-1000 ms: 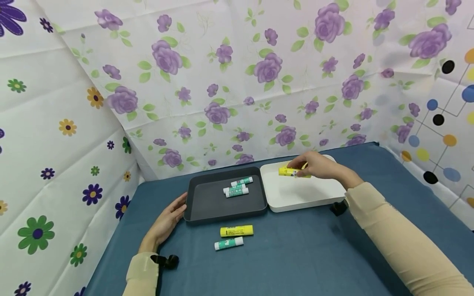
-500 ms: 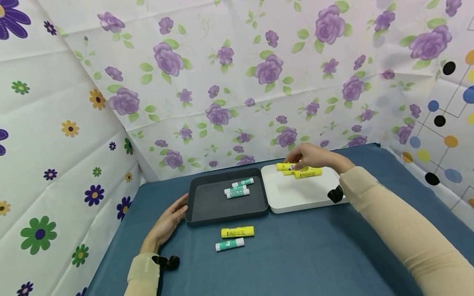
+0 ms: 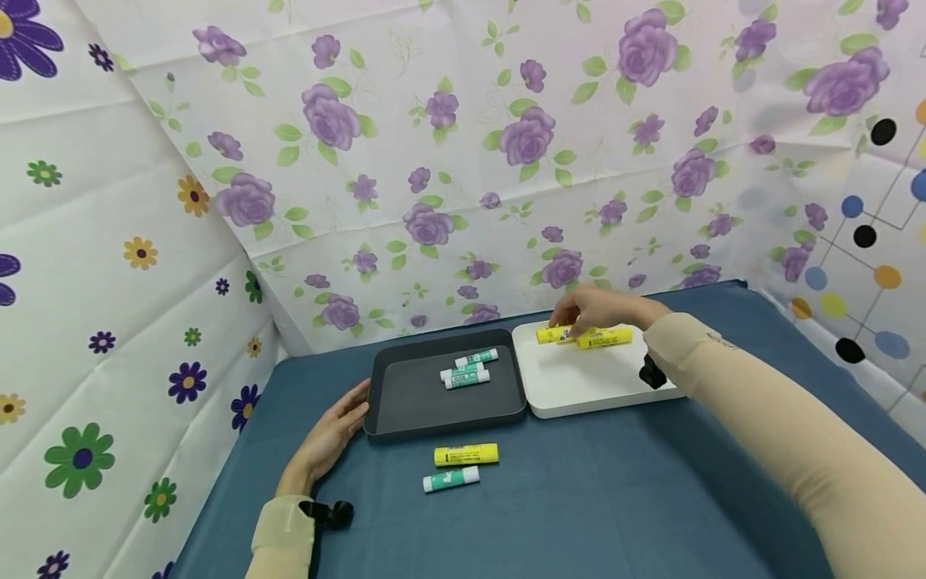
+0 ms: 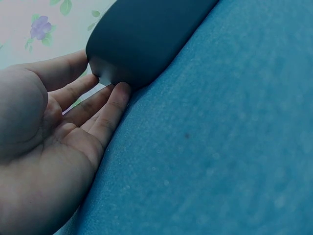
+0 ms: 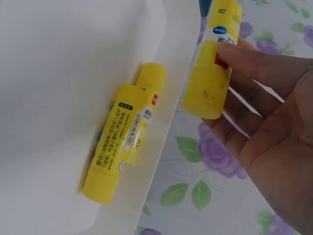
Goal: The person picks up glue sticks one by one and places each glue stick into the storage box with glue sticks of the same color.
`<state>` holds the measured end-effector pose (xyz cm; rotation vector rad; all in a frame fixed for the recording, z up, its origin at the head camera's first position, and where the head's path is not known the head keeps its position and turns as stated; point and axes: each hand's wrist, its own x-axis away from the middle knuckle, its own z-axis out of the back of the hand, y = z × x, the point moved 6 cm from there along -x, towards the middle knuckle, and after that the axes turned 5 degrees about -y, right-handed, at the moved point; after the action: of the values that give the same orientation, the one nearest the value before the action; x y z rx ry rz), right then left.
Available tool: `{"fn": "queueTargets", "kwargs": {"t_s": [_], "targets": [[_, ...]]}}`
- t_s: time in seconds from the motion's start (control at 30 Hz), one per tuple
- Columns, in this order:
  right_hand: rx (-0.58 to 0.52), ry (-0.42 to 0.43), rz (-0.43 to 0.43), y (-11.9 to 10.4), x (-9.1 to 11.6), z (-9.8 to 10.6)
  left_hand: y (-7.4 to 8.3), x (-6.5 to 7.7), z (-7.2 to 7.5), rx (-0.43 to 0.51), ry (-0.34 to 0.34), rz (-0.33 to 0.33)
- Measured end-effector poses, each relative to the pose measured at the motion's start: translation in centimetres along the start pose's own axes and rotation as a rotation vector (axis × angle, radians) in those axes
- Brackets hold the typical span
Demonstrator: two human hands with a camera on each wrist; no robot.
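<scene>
My right hand point(image 3: 600, 307) pinches a yellow glue stick point(image 5: 205, 83) between thumb and fingers, over the far left part of the white tray point(image 3: 579, 386). Two more yellow glue sticks lie in that tray: one with printed warning text point(image 5: 112, 147) in front, the other glue stick point(image 5: 151, 78) partly behind it. At the dark grey tray point(image 3: 405, 402), my left hand point(image 3: 333, 430) touches the left side with extended fingers; the left wrist view shows its fingertips against the tray's outer corner point(image 4: 137, 44). Three green-and-white glue sticks point(image 3: 466, 378) lie inside the grey tray.
On the blue tablecloth point(image 3: 579, 498), in front of the grey tray, lie a yellow glue stick point(image 3: 466, 454) and a green-and-white glue stick point(image 3: 452, 479). The trays stand side by side. A flowered sheet point(image 3: 434, 177) hangs behind the table.
My right hand has moved a little left with its yellow glue stick and lowered it slightly, leaving another yellow glue stick in the white tray visible. My left hand stays at the grey tray.
</scene>
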<state>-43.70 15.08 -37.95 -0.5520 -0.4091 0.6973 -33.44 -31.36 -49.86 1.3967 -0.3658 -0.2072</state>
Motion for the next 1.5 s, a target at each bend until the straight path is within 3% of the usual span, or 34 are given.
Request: {"fn": "queueTargets", "kwargs": {"t_s": [0.7,0.93,1.5], "targets": [[0.033,-0.055,-0.023,0.3,-3.3,-1.9,0.1,-0.1,-0.1,0.01,0.015,-0.001],[0.113,-0.055,-0.04,0.4,-3.9,-2.7,0.0,-0.1,0.0,0.011,0.008,0.007],[0.148,-0.092,-0.021,0.5,-4.6,-3.4,0.1,0.1,0.0,0.024,-0.001,0.0]]}}
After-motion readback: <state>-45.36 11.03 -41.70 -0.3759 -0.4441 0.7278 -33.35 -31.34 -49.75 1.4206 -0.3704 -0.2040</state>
